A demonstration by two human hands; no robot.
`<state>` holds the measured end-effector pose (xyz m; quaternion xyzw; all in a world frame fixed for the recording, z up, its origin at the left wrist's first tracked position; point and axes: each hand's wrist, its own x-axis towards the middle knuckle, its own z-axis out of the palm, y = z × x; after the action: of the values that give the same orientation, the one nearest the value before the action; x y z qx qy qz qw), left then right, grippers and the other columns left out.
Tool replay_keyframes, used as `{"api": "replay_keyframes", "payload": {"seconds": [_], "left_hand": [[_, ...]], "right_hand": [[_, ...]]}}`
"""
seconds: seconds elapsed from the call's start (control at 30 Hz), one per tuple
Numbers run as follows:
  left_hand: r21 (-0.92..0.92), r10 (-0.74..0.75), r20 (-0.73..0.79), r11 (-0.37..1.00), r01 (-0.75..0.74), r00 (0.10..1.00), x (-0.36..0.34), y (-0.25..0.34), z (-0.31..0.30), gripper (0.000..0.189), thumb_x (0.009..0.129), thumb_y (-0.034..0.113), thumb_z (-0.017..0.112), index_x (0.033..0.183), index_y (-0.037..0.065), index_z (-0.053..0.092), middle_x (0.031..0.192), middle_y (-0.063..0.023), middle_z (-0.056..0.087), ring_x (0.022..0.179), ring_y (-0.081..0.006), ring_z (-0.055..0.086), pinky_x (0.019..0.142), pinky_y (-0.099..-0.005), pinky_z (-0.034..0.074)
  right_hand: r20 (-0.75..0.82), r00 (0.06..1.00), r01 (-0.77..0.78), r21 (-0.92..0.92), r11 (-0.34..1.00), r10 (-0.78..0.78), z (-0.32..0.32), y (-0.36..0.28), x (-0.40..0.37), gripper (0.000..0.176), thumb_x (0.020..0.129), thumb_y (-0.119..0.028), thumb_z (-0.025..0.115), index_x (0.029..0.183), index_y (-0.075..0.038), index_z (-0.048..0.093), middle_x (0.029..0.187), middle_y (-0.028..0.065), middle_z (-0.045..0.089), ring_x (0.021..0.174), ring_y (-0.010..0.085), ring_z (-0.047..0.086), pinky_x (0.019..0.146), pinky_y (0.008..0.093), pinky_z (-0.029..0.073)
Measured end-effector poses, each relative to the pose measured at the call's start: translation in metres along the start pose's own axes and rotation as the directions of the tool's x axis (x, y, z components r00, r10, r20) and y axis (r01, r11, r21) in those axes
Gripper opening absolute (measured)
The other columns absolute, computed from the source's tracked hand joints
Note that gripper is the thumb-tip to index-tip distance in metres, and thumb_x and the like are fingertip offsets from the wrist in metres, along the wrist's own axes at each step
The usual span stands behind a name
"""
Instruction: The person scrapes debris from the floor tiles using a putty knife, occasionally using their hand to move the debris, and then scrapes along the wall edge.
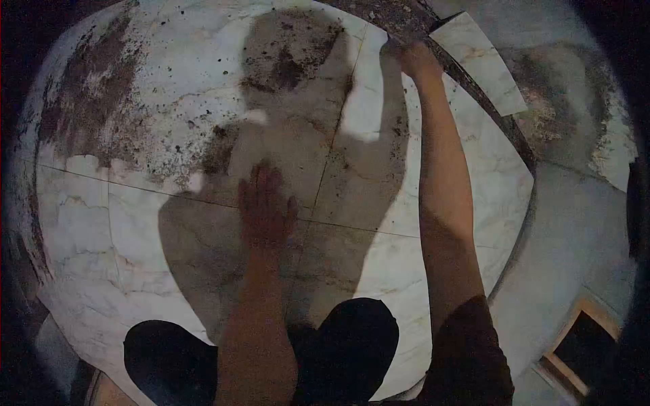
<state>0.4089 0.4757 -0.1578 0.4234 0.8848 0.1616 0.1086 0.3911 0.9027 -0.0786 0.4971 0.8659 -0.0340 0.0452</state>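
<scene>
My left hand (265,208) lies flat with its fingers stretched out on the veined white floor tiles (365,260), close to where thin joint lines meet. Up at the far right, my right hand (421,62) is closed, its fingers curled down at the tile's edge beside a dark gap (467,81). Whatever those fingers hold, if anything, is hidden. A separate piece of white tile (482,64) lies just across the gap from my right hand.
Dark dirt (88,101) is smeared and scattered over the tiles at the upper left. My knees (355,345) are at the bottom. Beyond the gap is grey floor (562,223), with a wooden frame (583,342) at the lower right. My shadow covers the middle tiles.
</scene>
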Motion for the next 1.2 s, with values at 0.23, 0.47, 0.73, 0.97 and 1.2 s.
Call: {"api": "replay_keyframes", "payload": {"seconds": [0.23, 0.47, 0.73, 0.97, 1.2], "left_hand": [[-0.029, 0.006, -0.050, 1.000, -0.007, 0.999, 0.003, 0.004, 0.003, 0.063, 0.090, 0.034, 0.059, 0.145, 0.009, 0.042, 0.157, -0.0122, 0.032, 0.147, -0.0310, 0.027, 0.120, -0.0523, 0.020], [-0.023, -0.014, 0.040, 1.000, 0.015, 0.999, 0.006, -0.001, 0.001, 0.063, 0.090, 0.034, 0.059, 0.144, 0.007, 0.042, 0.158, -0.0129, 0.029, 0.148, -0.0300, 0.025, 0.121, -0.0502, 0.019], [0.040, 0.027, -0.043, 0.999, -0.025, 0.999, 0.005, 0.004, -0.001, 0.065, 0.090, 0.033, 0.057, 0.146, 0.008, 0.037, 0.158, -0.0113, 0.028, 0.147, -0.0297, 0.026, 0.121, -0.0521, 0.021], [-0.023, -0.037, 0.060, 0.999, 0.038, 0.997, 0.009, 0.001, -0.003, 0.062, 0.091, 0.033, 0.058, 0.143, 0.008, 0.039, 0.156, -0.0138, 0.032, 0.145, -0.0312, 0.031, 0.120, -0.0541, 0.022], [-0.047, -0.018, 0.058, 0.999, 0.020, 0.998, 0.005, 0.002, -0.003, 0.061, 0.093, 0.038, 0.053, 0.144, 0.008, 0.038, 0.155, -0.0128, 0.033, 0.146, -0.0315, 0.028, 0.120, -0.0547, 0.021]], "right_hand": [[0.031, 0.996, -0.077, -0.015, 0.997, 0.078, 0.016, 0.013, -0.005, 0.055, 0.091, -0.054, 0.055, 0.121, -0.010, 0.064, 0.120, 0.0185, 0.067, 0.115, 0.0387, 0.062, 0.095, 0.0515, 0.049], [0.182, 0.983, 0.008, -0.039, 0.999, -0.001, -0.017, 0.004, -0.026, 0.043, 0.091, -0.038, 0.058, 0.116, -0.005, 0.068, 0.117, 0.0236, 0.066, 0.114, 0.0397, 0.062, 0.094, 0.0499, 0.050], [-0.058, 0.998, -0.008, 0.031, 0.999, 0.010, 0.012, -0.003, -0.002, 0.034, 0.090, -0.034, 0.057, 0.106, -0.007, 0.070, 0.109, 0.0234, 0.068, 0.104, 0.0427, 0.065, 0.088, 0.0516, 0.051], [0.014, 0.993, -0.118, -0.020, 0.993, 0.118, -0.029, 0.024, -0.224, 0.046, 0.097, -0.035, 0.053, 0.140, -0.020, 0.053, 0.082, 0.0202, 0.069, 0.075, 0.0393, 0.068, 0.067, 0.0508, 0.053], [0.126, 0.984, -0.126, -0.033, 0.991, 0.129, 0.041, 0.093, -0.475, 0.054, 0.098, -0.029, 0.058, 0.149, -0.034, 0.041, 0.067, 0.0085, 0.061, 0.054, 0.0272, 0.060, 0.046, 0.0428, 0.046]]}}
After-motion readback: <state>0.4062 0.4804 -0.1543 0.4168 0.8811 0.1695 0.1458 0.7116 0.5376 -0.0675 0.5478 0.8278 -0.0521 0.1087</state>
